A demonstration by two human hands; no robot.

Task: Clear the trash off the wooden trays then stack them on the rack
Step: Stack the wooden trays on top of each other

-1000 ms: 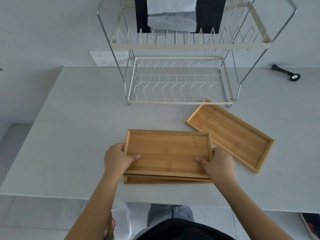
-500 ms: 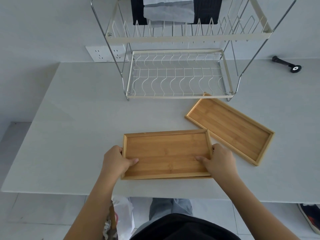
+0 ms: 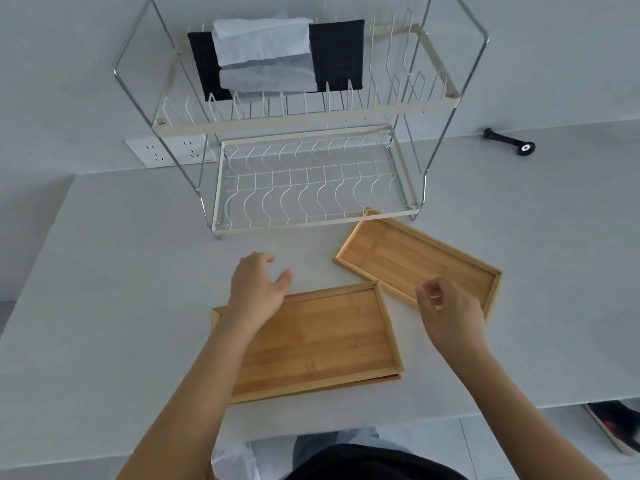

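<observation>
Bare wooden trays on desk [image 3: 104, 289], wire rack [image 3: 311, 188] empty at far centre.

Stacked pair of trays [image 3: 322, 341] near centre, long axis left–right; single tray [image 3: 419, 265] angled at right, far corner touching rack. Left grip [image 3: 258, 289] open, over stack's far-left corner; right grip [image 3: 446, 313] loosely curled, empty, over single tray's near edge, the nearer hand.

Lower tray [image 3: 388, 376]: hidden under the upper tray [image 3: 322, 341], only an edge shown.
Upper tray's left corner: covered by the left hand [image 3: 256, 289].
Shoe [image 3: 616, 429]: cut off by the right edge.
</observation>
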